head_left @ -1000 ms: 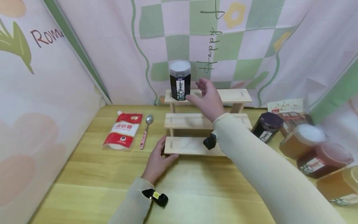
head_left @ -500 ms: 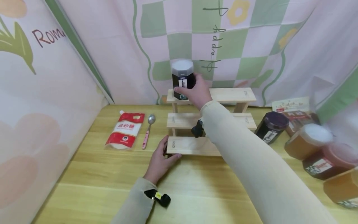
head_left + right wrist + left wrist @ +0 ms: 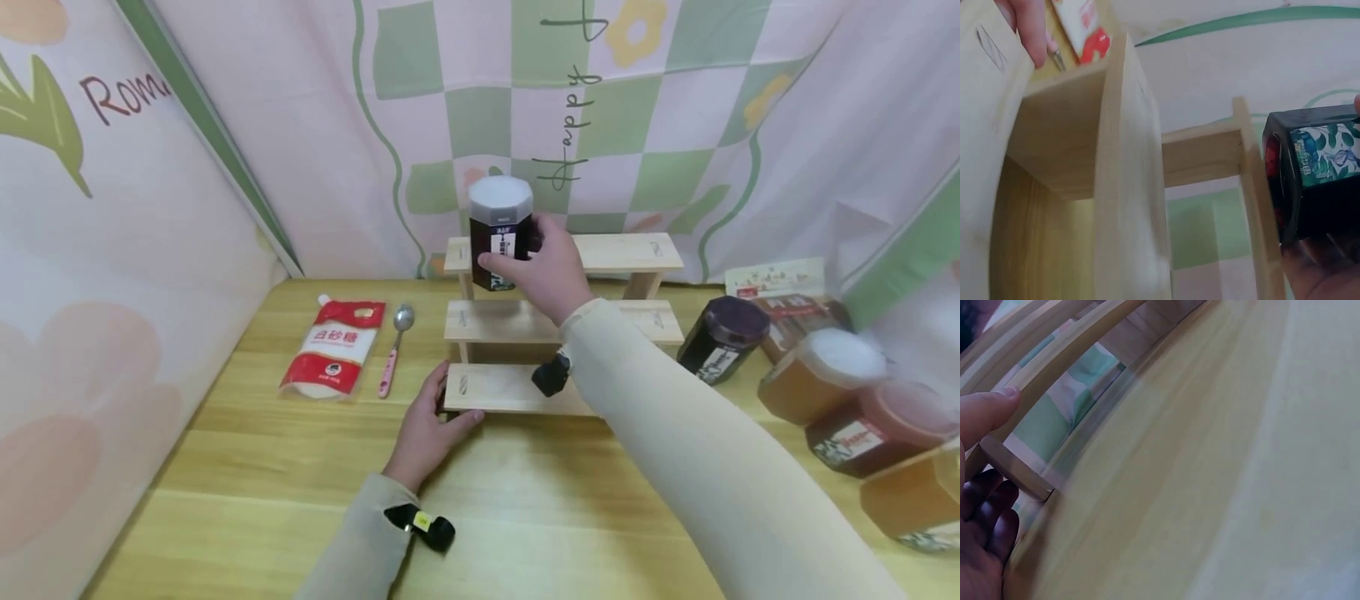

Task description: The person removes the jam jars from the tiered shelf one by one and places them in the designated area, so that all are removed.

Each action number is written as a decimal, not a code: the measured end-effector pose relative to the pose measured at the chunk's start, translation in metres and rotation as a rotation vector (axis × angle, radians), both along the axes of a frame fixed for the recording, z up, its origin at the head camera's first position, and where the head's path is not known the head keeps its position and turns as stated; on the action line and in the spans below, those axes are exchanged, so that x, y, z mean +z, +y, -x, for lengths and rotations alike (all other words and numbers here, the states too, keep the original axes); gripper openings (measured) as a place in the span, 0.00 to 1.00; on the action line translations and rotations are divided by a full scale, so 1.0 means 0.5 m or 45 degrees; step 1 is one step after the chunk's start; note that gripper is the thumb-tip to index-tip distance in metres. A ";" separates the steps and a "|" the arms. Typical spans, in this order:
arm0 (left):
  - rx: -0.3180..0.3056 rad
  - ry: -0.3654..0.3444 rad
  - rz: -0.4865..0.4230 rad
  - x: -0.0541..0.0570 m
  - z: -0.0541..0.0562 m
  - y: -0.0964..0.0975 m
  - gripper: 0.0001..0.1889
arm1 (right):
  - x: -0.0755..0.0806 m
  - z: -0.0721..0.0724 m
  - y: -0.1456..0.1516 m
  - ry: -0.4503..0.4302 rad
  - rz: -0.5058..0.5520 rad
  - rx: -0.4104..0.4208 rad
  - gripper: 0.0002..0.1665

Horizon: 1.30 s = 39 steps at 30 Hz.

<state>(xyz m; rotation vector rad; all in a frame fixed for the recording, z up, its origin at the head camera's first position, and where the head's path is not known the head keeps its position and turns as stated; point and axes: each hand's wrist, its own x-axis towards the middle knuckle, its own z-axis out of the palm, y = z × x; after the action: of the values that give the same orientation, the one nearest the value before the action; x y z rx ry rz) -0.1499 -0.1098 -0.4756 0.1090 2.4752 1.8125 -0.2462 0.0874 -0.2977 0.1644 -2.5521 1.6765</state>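
Observation:
A three-step wooden display rack [image 3: 517, 388] stands on the table. My left hand [image 3: 426, 433] grips the left end of its lowest step, thumb along the front edge; in the left wrist view the fingers curl beside the end support [image 3: 1016, 469]. My right hand [image 3: 557, 271] holds a dark octagonal jar [image 3: 489, 242] with a whitish lid, thumb across its front and fingers around the far side. In the head view the jar overlaps the left end of the top step. Its leaf-patterned label [image 3: 1329, 153] and base show in the right wrist view, just off the top plank.
Left of the rack lie a red-and-white sugar bag [image 3: 333, 348] and a pink-handled spoon [image 3: 393, 350]. On the right stand a dark jar [image 3: 723, 337], an amber jar [image 3: 821, 375], a red jar [image 3: 881, 427] and an orange jar [image 3: 915, 500]. Flat packets [image 3: 795, 312] lie behind them.
My right hand, earlier spread beside the jar, has closed around it and brought it off the top step, toward me and slightly right. The left hand keeps its place on the rack.

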 end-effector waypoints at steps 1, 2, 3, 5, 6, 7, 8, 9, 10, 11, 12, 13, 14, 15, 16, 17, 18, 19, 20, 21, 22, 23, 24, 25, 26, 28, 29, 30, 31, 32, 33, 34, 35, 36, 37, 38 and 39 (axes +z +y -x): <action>-0.001 0.005 -0.003 -0.001 0.001 0.000 0.52 | -0.001 -0.008 0.005 0.006 0.013 -0.004 0.51; -0.004 0.008 -0.007 -0.002 0.001 0.000 0.52 | -0.003 -0.015 0.010 0.017 0.034 -0.010 0.50; -0.008 0.012 -0.013 -0.003 0.002 0.000 0.52 | -0.005 -0.024 0.015 0.030 0.054 -0.017 0.49; -0.014 0.019 -0.025 -0.005 0.003 0.000 0.52 | -0.010 -0.041 0.025 0.059 0.082 -0.022 0.47; -0.016 0.023 -0.030 -0.005 0.003 0.000 0.52 | -0.013 -0.051 0.030 0.072 0.090 -0.026 0.46; -0.017 0.024 -0.030 -0.006 0.004 0.000 0.52 | -0.016 -0.060 0.035 0.088 0.099 -0.027 0.46; -0.015 0.023 -0.031 -0.007 0.004 -0.001 0.52 | -0.020 -0.070 0.039 0.099 0.107 -0.026 0.46; -0.013 0.024 -0.029 -0.007 0.004 -0.001 0.52 | -0.025 -0.080 0.043 0.108 0.108 -0.023 0.46; -0.010 0.024 -0.025 -0.007 0.004 -0.001 0.52 | -0.028 -0.089 0.047 0.112 0.119 -0.019 0.46; -0.007 0.022 -0.018 -0.006 0.004 -0.001 0.52 | -0.032 -0.099 0.052 0.113 0.126 -0.017 0.46; -0.007 0.022 -0.011 -0.006 0.003 -0.001 0.51 | -0.035 -0.109 0.056 0.116 0.123 -0.022 0.46; -0.008 0.022 -0.006 -0.005 0.003 -0.001 0.51 | -0.038 -0.119 0.061 0.127 0.116 -0.025 0.47; -0.010 0.025 -0.003 -0.005 0.003 -0.001 0.51 | -0.040 -0.128 0.066 0.133 0.120 -0.026 0.47; -0.015 0.030 -0.004 -0.005 0.003 0.000 0.51 | -0.041 -0.136 0.071 0.141 0.117 -0.027 0.47; -0.019 0.035 -0.010 -0.004 0.003 0.001 0.51 | -0.041 -0.145 0.076 0.147 0.113 -0.030 0.47; -0.023 0.038 -0.013 -0.005 0.003 0.001 0.51 | -0.042 -0.154 0.081 0.159 0.097 -0.035 0.47; -0.025 0.042 -0.018 -0.005 0.003 0.001 0.51 | -0.041 -0.162 0.087 0.172 0.093 -0.037 0.47; -0.024 0.047 -0.024 -0.006 0.002 0.001 0.51 | -0.041 -0.169 0.092 0.183 0.100 -0.036 0.47; -0.023 0.051 -0.029 -0.007 0.002 0.001 0.51 | -0.041 -0.177 0.098 0.187 0.116 -0.036 0.46; -0.022 0.055 -0.033 -0.007 0.001 0.001 0.51 | -0.041 -0.186 0.105 0.192 0.117 -0.042 0.46; -0.020 0.057 -0.035 -0.008 0.001 0.001 0.51 | -0.041 -0.195 0.112 0.197 0.134 -0.048 0.46; -0.019 0.060 -0.031 -0.009 0.001 0.002 0.51 | -0.042 -0.203 0.120 0.205 0.160 -0.054 0.45; -0.019 0.064 -0.030 -0.009 0.001 0.002 0.51 | -0.044 -0.212 0.129 0.213 0.185 -0.062 0.45; -0.020 0.068 -0.029 -0.009 0.001 0.003 0.51 | -0.047 -0.220 0.138 0.220 0.193 -0.077 0.44; -0.021 0.070 -0.027 -0.010 0.001 0.003 0.50 | -0.050 -0.228 0.148 0.232 0.201 -0.094 0.44; -0.024 0.073 -0.026 -0.009 0.000 0.005 0.50 | -0.060 -0.242 0.168 0.248 0.207 -0.138 0.44; -0.025 0.077 -0.025 -0.008 -0.001 0.005 0.50 | -0.067 -0.248 0.178 0.254 0.209 -0.158 0.45; -0.026 0.081 -0.029 -0.006 -0.002 0.006 0.50 | -0.074 -0.253 0.189 0.259 0.207 -0.181 0.45; -0.025 0.083 -0.029 -0.004 -0.003 0.006 0.50 | -0.082 -0.257 0.199 0.263 0.192 -0.209 0.44; -0.024 0.083 -0.030 -0.001 -0.005 0.007 0.49 | -0.089 -0.261 0.208 0.264 0.191 -0.229 0.44; -0.023 0.086 -0.030 0.001 -0.006 0.007 0.49 | -0.096 -0.265 0.217 0.256 0.173 -0.257 0.44; -0.022 0.090 -0.030 0.002 -0.007 0.007 0.49 | -0.103 -0.268 0.226 0.246 0.156 -0.281 0.44; -0.020 0.093 -0.031 0.004 -0.008 0.008 0.49 | -0.110 -0.270 0.236 0.236 0.134 -0.301 0.45; -0.017 0.092 -0.030 0.004 -0.008 0.008 0.49 | -0.116 -0.274 0.244 0.227 0.108 -0.325 0.45; -0.018 0.091 -0.029 0.004 -0.008 0.008 0.49 | -0.123 -0.276 0.254 0.212 0.071 -0.350 0.46; -0.019 0.093 -0.026 0.004 -0.007 0.008 0.49 | -0.129 -0.280 0.263 0.198 0.044 -0.376 0.46; -0.021 0.093 -0.025 0.004 -0.007 0.008 0.49 | -0.136 -0.282 0.272 0.187 0.011 -0.402 0.47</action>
<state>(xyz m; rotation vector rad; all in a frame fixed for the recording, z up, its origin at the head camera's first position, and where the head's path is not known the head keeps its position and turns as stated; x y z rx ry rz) -0.1465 -0.1059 -0.4735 0.1998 2.4967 1.8592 -0.1050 0.2235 -0.3656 -0.1075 -2.3190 1.4983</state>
